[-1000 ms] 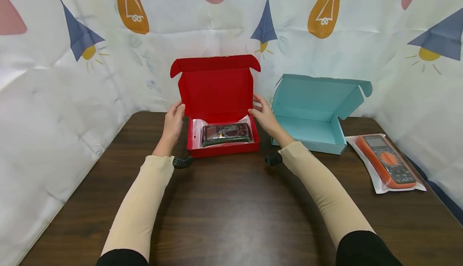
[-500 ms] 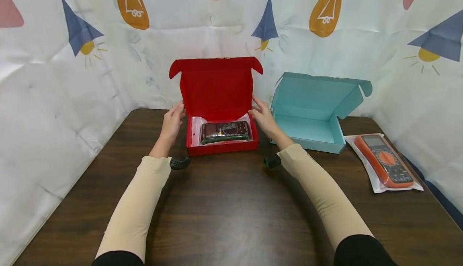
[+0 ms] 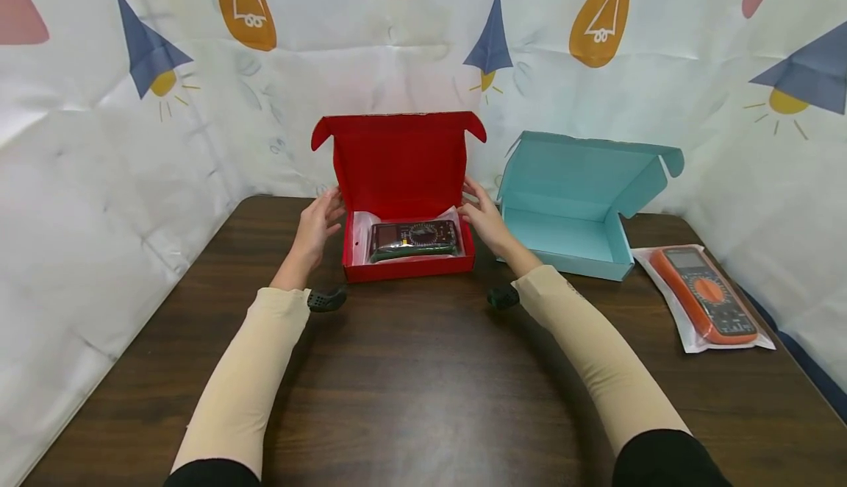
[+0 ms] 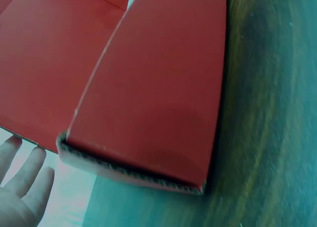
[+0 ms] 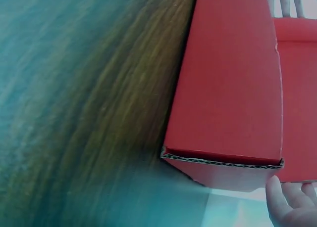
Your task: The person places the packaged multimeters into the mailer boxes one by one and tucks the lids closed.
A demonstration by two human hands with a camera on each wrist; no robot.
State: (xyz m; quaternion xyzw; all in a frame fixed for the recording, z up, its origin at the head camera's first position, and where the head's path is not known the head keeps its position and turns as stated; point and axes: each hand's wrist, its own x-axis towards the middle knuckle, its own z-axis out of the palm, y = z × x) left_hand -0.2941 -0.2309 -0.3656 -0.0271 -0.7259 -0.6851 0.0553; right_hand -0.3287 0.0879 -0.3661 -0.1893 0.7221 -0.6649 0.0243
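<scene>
A red cardboard box (image 3: 410, 269) stands at the back middle of the table with its lid (image 3: 404, 160) raised. Inside lies a dark multimeter (image 3: 413, 240) in clear plastic on white wrap. My left hand (image 3: 316, 224) is at the lid's left edge, its fingertips touching or almost touching it, thumb apart. At the opposite edge, my right hand (image 3: 486, 216) has its fingers extended against the lid's side. In the left wrist view the fingers (image 4: 30, 170) reach the lid edge straight. The right wrist view shows the right fingers (image 5: 297, 195) at the other edge, partly cut off.
An open teal box (image 3: 562, 233) stands right of the red one, close to my right hand. Farther right, an orange multimeter (image 3: 708, 296) in a clear bag lies on the dark wooden table (image 3: 423, 384). A patterned cloth (image 3: 397, 45) hangs behind.
The red lid has tipped slightly forward, its top edge a little lower. My left thumb has come away from the lid's edge. The right hand stays beside the lid.
</scene>
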